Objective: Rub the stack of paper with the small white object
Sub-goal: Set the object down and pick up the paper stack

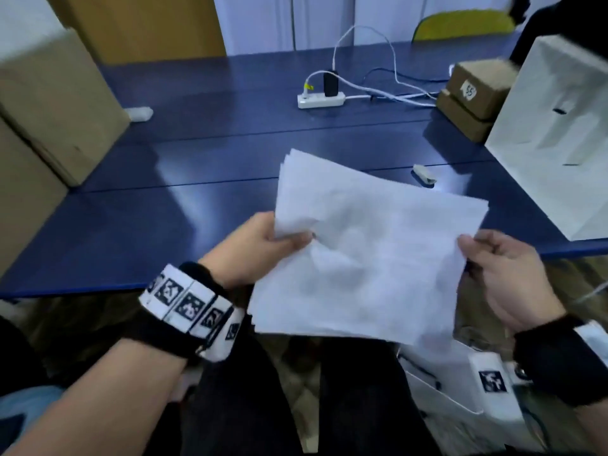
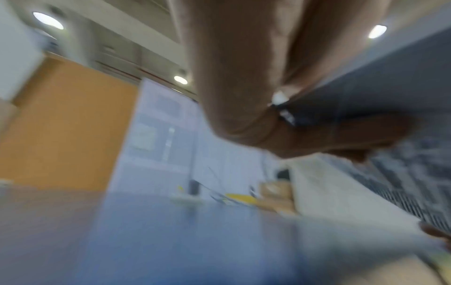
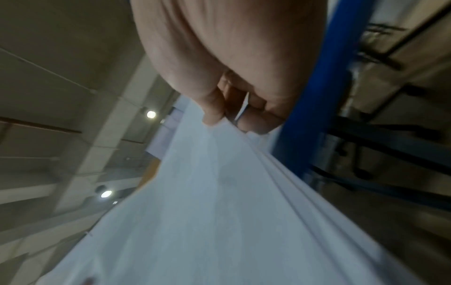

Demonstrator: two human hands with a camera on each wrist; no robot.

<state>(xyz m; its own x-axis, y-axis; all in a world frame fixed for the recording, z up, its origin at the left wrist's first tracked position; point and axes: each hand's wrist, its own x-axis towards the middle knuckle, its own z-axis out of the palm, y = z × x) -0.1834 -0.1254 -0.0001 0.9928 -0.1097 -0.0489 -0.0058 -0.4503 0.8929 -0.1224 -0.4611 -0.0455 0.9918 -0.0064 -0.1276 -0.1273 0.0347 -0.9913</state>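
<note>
Blue tabletop (image 1: 197, 153) | left hand (image 1: 256, 248) and right hand (image 1: 506, 274) pinch opposite edges of stack of white paper (image 1: 362, 251) | small white object (image 1: 424, 175) lies beyond

Dim, blurry views; perhaps ceiling-lit

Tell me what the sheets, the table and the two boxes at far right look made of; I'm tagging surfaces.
Sheets: thin white paper, matte; it creases where the left hand pinches it.
Table: blue top, probably laminate, smooth and semi-glossy; it mirrors light patches.
Boxes: brown cardboard, matte, with a white sticker.
</note>
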